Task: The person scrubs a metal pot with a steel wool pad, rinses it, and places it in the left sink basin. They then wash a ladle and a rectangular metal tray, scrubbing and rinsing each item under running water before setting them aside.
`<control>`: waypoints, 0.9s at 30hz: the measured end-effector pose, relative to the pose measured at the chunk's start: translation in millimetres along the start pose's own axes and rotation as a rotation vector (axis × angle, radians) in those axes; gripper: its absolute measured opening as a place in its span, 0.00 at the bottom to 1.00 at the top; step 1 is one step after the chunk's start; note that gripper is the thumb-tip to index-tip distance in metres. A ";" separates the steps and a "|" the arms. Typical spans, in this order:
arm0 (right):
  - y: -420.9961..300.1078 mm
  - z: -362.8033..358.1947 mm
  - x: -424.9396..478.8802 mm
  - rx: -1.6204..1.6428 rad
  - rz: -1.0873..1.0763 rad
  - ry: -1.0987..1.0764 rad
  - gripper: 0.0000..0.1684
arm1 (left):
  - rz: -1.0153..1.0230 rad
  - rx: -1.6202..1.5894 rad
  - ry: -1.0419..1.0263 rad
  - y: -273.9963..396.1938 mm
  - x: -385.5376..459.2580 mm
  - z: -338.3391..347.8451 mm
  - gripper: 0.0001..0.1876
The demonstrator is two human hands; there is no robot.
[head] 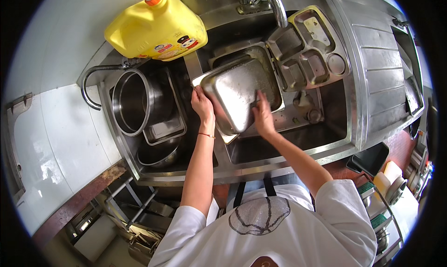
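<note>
A deep rectangular stainless steel pan (232, 89) is tilted with its underside towards me, over the right-hand sink basin (286, 143). At its left edge, my left hand (203, 105) grips the rim. My right hand (264, 116), slightly blurred, is against the pan's right side; something small and dark shows at its fingers, too unclear to name. Behind the held pan lies another rectangular metal pan (273, 80), partly hidden. A compartment tray (312, 47) with yellowish residue leans at the basin's back right.
A yellow pump jug (157, 29) stands behind the sinks, near a chrome faucet (278, 8). The left basin holds a round metal pot (132, 103) and a rectangular pan (166, 129), with a second curved spout (87, 87) beside them. To the right is a ridged drainboard (379, 68).
</note>
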State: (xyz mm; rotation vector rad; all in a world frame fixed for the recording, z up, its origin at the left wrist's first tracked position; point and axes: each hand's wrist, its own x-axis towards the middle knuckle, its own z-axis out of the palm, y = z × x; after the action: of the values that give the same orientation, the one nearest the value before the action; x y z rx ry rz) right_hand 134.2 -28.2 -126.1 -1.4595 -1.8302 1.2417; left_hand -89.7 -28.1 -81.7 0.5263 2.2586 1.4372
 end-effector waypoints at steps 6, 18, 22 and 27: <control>-94.9 29.8 25.9 0.060 -0.437 -0.031 0.19 | 0.018 0.098 0.004 6.9 -2.3 -1.3 0.22; -76.3 32.2 74.2 0.080 -0.308 0.005 0.10 | 0.047 -0.005 0.047 -7.6 -1.5 -1.5 0.21; -93.3 40.1 111.2 0.110 -0.358 0.075 0.09 | 0.055 0.019 0.008 2.9 -2.4 2.5 0.21; -80.9 39.2 112.1 0.027 -0.361 0.033 0.10 | -0.013 -0.017 -0.008 -4.6 -1.0 -0.1 0.21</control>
State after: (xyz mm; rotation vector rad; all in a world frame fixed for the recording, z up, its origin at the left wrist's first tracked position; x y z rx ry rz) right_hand 27.6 61.8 -92.1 -1.0663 -1.9388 1.0507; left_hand -89.4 -30.5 -85.7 0.5107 2.2382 1.4441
